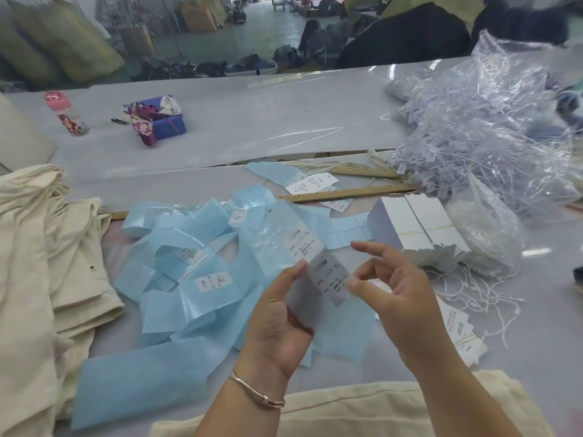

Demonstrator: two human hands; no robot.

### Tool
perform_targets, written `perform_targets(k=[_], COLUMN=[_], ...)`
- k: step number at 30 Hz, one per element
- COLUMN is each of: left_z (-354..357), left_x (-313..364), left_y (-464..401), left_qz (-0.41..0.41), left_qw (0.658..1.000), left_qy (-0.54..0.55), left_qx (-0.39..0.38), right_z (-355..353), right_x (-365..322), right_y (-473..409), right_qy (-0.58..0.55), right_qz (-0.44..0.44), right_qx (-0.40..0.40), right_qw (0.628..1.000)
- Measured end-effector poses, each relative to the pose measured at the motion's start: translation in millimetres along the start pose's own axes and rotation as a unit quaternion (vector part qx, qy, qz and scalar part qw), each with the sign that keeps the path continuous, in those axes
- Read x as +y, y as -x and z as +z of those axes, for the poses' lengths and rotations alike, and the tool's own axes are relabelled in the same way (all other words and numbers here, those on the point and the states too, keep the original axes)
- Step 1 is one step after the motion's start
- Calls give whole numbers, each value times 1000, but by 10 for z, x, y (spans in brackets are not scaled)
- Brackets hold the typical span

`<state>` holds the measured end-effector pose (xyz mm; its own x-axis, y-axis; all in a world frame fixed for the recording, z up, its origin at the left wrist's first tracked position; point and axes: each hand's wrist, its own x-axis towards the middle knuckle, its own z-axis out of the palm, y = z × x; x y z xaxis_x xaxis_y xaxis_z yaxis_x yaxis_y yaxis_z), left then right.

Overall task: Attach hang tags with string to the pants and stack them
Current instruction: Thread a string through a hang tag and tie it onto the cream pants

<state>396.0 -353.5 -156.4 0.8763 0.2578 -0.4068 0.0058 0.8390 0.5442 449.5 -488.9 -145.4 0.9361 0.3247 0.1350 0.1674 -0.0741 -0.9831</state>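
My left hand point(277, 316) holds a pale blue backing strip point(284, 234) that carries white printed stickers. My right hand point(394, 288) pinches one sticker point(331, 275) at the strip's lower end, between thumb and a curled finger. Cream pants point(347, 408) lie across the table's near edge below my hands. A stack of folded cream pants point(47, 263) sits at the left. White hang tags point(419, 228) stand in a block to the right, and loose white strings point(482, 298) lie beside them.
Used blue backing strips point(189, 279) litter the table's middle. Wooden rulers point(347, 193) lie behind them. A heap of clear plastic fasteners and bags point(489, 127) fills the right. More printed tags point(460, 332) lie at the right. A purple box point(161, 118) and a bottle point(66, 115) stand far left.
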Motion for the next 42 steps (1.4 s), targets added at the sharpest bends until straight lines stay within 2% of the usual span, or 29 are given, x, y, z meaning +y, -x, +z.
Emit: perform_targets(k=[5,8,10,14,23,30,36,42], left_z=[-2,-23,-30,-36,-32,1,29,-9], left_x=[167,312,374,423,397,418,374,355], left_y=[41,67,98,137,126,82,21,22], left_qz=[104,125,122,118,110,124,113,125], left_qw=[969,938,926,918,930,927,922,923], left_qy=[-221,-322,-356,-369,-352,-355,-368,-362], left_qx=[27,1,-37,-81,-18,-12,-40,-38], right_z=[-5,6,25,33,28,-15,-23,-25], right_x=[-12,-104,-175,-261,-305,-337,-348,-389], right_y=[57,32,-18,-106,-123,-145,-86,-89], right_qy=[84,128,144,183,249,301,274,276], right_qz=[-62,-132,-145,-149,-175,-184,-173,-143], right_qx=[-41,-76,-97,-103,-97,-114,-74,-105], right_qw=[994,980,974,966,948,929,943,945])
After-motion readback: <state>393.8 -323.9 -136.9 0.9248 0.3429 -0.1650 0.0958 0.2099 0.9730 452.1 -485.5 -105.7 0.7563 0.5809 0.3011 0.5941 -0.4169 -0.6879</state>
